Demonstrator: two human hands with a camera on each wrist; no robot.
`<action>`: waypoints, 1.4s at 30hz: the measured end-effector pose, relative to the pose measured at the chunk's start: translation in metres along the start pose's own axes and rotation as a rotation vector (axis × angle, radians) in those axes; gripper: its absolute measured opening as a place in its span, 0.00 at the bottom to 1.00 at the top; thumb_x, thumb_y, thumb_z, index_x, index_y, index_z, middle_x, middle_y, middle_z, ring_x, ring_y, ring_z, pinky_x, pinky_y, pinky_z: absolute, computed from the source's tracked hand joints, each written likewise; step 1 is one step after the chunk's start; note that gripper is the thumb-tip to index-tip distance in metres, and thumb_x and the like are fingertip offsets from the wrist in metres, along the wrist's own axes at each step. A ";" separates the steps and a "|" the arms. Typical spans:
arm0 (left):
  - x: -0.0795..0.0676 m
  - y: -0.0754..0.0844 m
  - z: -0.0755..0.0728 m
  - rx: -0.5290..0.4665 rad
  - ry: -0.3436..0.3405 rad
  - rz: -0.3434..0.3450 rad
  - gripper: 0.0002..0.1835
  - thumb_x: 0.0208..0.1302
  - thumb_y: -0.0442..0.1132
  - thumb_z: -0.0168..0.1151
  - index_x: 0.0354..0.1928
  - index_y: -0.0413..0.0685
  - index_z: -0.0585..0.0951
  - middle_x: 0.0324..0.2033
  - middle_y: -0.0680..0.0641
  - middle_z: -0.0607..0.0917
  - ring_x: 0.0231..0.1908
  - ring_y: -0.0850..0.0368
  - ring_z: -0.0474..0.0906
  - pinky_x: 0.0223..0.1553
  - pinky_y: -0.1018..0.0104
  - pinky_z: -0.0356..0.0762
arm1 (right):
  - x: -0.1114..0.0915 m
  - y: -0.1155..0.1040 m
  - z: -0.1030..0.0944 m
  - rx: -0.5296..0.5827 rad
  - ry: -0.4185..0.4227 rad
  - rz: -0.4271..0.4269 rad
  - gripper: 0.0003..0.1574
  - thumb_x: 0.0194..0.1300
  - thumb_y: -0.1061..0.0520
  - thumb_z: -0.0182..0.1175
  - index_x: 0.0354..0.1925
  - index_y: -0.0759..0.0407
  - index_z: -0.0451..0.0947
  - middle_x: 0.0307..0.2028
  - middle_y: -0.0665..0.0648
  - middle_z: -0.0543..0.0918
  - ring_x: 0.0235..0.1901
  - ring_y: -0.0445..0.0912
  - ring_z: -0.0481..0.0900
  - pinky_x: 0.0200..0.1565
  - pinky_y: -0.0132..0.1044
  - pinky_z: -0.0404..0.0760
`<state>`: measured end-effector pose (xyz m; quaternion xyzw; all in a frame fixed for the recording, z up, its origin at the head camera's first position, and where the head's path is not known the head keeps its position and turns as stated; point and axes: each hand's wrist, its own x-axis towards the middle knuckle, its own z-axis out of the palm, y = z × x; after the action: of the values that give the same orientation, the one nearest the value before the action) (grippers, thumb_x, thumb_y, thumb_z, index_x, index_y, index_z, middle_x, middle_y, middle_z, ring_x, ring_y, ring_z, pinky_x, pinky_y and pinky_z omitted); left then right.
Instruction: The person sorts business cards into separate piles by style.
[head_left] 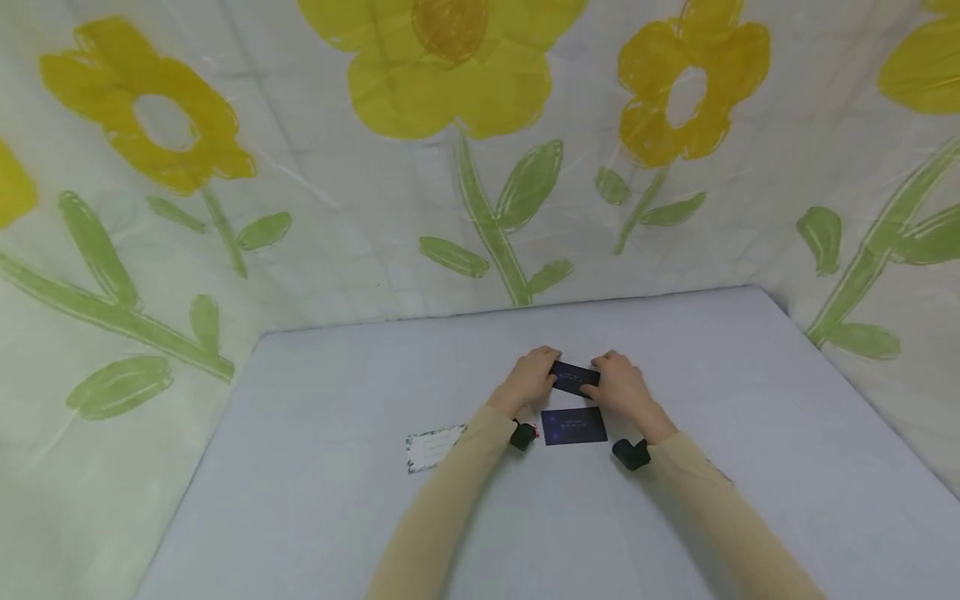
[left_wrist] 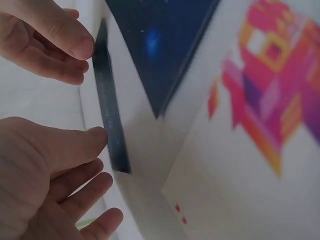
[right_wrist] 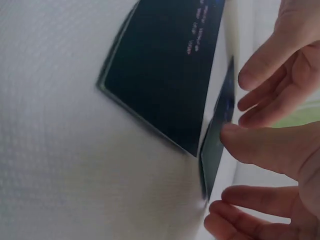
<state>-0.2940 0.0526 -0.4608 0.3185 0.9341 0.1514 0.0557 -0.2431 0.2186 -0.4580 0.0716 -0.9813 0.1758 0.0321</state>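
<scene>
Both hands are at a dark blue card [head_left: 575,378], one at each short end, on the white table. My left hand [head_left: 531,377] holds its left end, with the thumb [left_wrist: 92,142] against the card. At the right end my right hand [head_left: 621,385] grips it, its thumb [right_wrist: 235,137] on the card's face; the other fingers are partly hidden behind the edge. Just nearer lies a second dark blue card [head_left: 574,426] with small pale print. A white card with a pink and orange print [left_wrist: 272,95] lies by the left wrist, mostly hidden in the head view.
A white card with a leafy border [head_left: 435,447] lies partly under the left forearm. Another card's edge [head_left: 722,472] peeks out beside the right sleeve. Behind the white table [head_left: 315,433] hangs a cloth with yellow flowers [head_left: 450,75].
</scene>
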 end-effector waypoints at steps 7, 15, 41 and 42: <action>-0.003 0.001 0.000 0.102 -0.008 -0.010 0.21 0.65 0.37 0.56 0.59 0.43 0.72 0.57 0.46 0.74 0.58 0.52 0.69 0.55 0.59 0.67 | 0.000 -0.003 0.005 0.003 -0.027 0.006 0.27 0.55 0.54 0.66 0.46 0.75 0.75 0.42 0.69 0.74 0.41 0.60 0.72 0.40 0.54 0.71; -0.006 0.002 -0.004 0.090 0.003 -0.024 0.20 0.62 0.39 0.60 0.56 0.44 0.75 0.53 0.47 0.76 0.54 0.52 0.71 0.52 0.59 0.69 | 0.003 -0.001 0.004 0.043 -0.030 0.016 0.28 0.54 0.53 0.67 0.46 0.73 0.75 0.41 0.68 0.75 0.41 0.59 0.72 0.41 0.55 0.70; -0.029 0.003 -0.018 -0.526 0.304 -0.002 0.05 0.59 0.27 0.60 0.38 0.33 0.80 0.32 0.42 0.81 0.33 0.53 0.77 0.36 0.70 0.74 | -0.015 0.011 -0.012 0.481 0.209 0.005 0.10 0.57 0.63 0.64 0.37 0.67 0.76 0.29 0.60 0.79 0.30 0.50 0.77 0.31 0.36 0.72; -0.032 0.004 -0.019 -0.548 0.297 -0.012 0.05 0.59 0.27 0.61 0.37 0.34 0.80 0.31 0.43 0.81 0.31 0.54 0.77 0.34 0.72 0.74 | -0.017 0.011 -0.014 0.492 0.191 0.016 0.10 0.57 0.63 0.64 0.37 0.67 0.76 0.29 0.60 0.80 0.30 0.50 0.77 0.30 0.36 0.73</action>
<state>-0.2706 0.0308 -0.4410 0.2605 0.8581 0.4424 0.0033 -0.2273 0.2365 -0.4501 0.0524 -0.9022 0.4151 0.1046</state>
